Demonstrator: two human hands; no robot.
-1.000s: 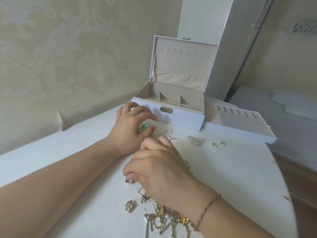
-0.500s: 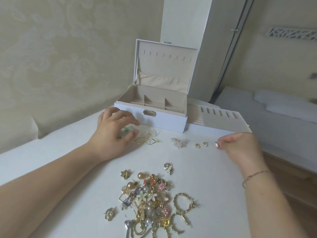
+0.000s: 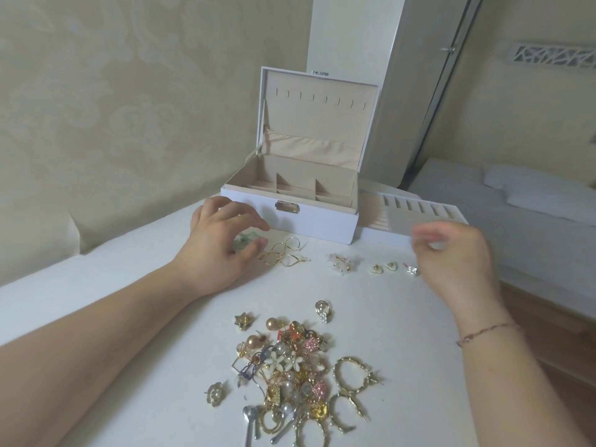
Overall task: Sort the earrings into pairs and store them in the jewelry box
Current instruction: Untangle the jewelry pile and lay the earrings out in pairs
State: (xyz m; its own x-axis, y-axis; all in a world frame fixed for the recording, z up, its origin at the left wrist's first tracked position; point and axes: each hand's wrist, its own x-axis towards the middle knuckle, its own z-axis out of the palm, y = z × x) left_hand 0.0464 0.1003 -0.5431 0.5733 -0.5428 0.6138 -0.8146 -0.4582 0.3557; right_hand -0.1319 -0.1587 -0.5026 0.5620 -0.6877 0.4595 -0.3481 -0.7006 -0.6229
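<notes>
The left hand [image 3: 222, 250] is pinching a green earring [image 3: 244, 241]. The right hand [image 3: 458, 253], blurred, fingers unreadable, is hovering near a silver earring [image 3: 412, 270]. Its sleeve-less wrist risks scattering the row.

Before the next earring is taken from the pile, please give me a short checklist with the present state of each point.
1. Jewelry box lid open, compartments reachable: ok.
2. Sorted row in front of the box, gold twisted pair, white flower pair, small heart studs lying apart from each other: ok.
3. Silver earring at the row's right end has its partner: not ok, only one visible.
4. Right hand free to pick: cannot tell, fingers blurred.
5. Left hand free: not ok, its grip is around a green earring.
6. Unsorted pile within reach: ok.
</notes>
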